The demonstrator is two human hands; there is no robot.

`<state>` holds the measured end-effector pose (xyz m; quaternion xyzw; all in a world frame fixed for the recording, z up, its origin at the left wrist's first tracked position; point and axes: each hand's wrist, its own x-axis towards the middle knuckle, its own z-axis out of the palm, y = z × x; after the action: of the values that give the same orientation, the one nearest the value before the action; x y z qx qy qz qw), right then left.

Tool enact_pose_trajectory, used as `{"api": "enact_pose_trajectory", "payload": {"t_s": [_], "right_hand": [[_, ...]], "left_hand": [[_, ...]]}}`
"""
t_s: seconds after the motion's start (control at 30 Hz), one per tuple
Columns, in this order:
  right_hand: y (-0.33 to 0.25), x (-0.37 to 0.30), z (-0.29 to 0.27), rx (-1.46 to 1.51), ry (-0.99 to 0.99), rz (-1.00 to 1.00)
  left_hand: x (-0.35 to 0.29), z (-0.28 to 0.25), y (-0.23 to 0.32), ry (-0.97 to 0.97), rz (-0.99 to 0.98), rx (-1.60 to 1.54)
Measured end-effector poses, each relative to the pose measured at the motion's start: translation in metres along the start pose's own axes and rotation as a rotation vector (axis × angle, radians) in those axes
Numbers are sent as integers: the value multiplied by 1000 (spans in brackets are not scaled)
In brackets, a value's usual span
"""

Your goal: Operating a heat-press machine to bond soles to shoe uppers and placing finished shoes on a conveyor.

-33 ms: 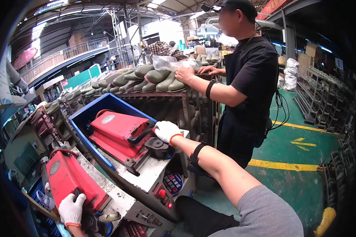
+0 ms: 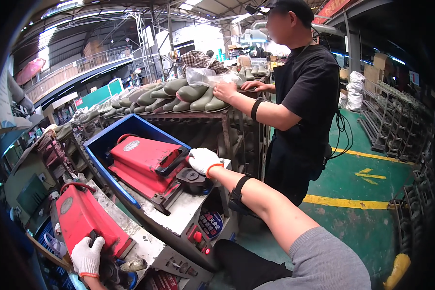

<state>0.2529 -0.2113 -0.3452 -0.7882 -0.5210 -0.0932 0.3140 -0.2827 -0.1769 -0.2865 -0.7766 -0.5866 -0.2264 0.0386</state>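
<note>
Two red metal machine covers stand side by side in front of me, both scuffed, each with an oval plate. My left hand [image 2: 87, 255], in a white glove, is closed at the lower end of the nearer red cover [image 2: 84, 217]; a dark piece shows between thumb and fingers, mostly hidden. My right hand [image 2: 204, 160], also gloved, reaches across to the farther red cover [image 2: 137, 162]. Its fingers curl over the end of that cover's black handle [image 2: 171, 164]. Just under this hand is a round black part [image 2: 195, 180] on the machine's front.
A blue bin wall [image 2: 113, 126] surrounds the farther cover's back. Many olive-green rubber boots [image 2: 193, 93] lie piled on a rack behind. A co-worker [image 2: 304, 92] in black stands at the rack, hands on clear plastic. A red button [image 2: 198, 237] is on the machine front.
</note>
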Motion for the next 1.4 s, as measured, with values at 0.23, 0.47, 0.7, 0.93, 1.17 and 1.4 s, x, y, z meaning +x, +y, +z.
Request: {"api": "enact_pose_trajectory", "payload": {"t_s": [0.23,0.47,0.7,0.93,1.17,1.4], "right_hand": [[0,1,0,-11,1,3],[3,3,4,-14,9,-10],[3,3,6,-18,10,2],[-2,-1,1,19,42,17],[-3,-2,1,10,46,21],[-5,-3,-4,-23,31,31]], "left_hand": [[-4,-1,8,41,-49,-48],[-3,1,7,56,-36,-42],[-3,2,7,45,-59,-29],[0,14,-3,187,27,-34],[-1,15,-6,149,1,-53],[-6,7,5,123,-32,-86]]}}
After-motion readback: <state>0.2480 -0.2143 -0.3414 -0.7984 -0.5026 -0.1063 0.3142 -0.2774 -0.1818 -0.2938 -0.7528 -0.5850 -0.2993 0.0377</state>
